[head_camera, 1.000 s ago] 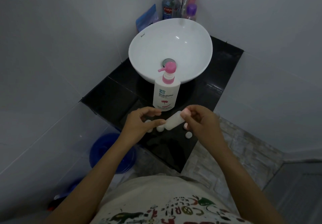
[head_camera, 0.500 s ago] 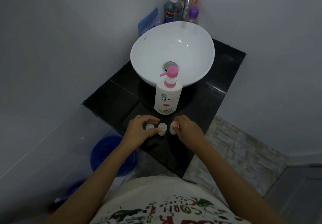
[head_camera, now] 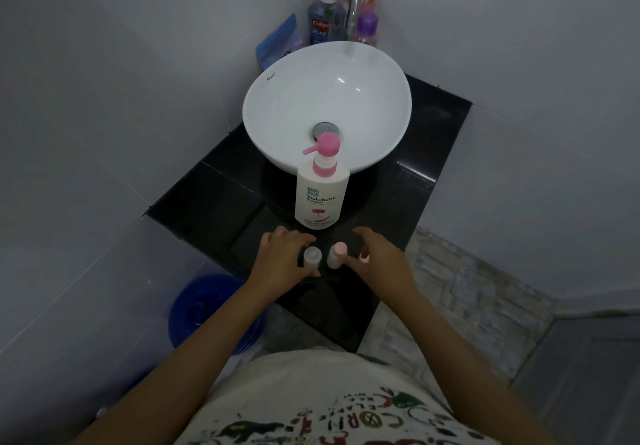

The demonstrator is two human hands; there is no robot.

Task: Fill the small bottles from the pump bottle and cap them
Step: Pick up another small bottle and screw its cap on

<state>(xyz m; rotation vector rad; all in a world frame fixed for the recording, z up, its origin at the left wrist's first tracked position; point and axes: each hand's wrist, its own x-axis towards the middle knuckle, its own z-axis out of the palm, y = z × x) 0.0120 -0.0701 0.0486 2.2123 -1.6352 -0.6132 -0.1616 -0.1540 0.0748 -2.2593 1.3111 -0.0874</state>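
I see a black counter (head_camera: 214, 209) with a white sink (head_camera: 374, 98) at 12 o'clock. The pump bottle (head_camera: 320, 198) stands just below it. My left hand (head_camera: 280, 261) curls loosely around one small bottle (head_camera: 312, 256). My right hand (head_camera: 381, 261) is open beside the pink-capped bottle (head_camera: 336, 254).

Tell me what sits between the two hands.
In the head view, two small upright bottles stand between the left hand and right hand: an uncapped bottle and a pink-capped bottle.

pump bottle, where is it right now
In the head view the pump bottle stands upright on the black counter, just in front of the white basin and behind the two small bottles.
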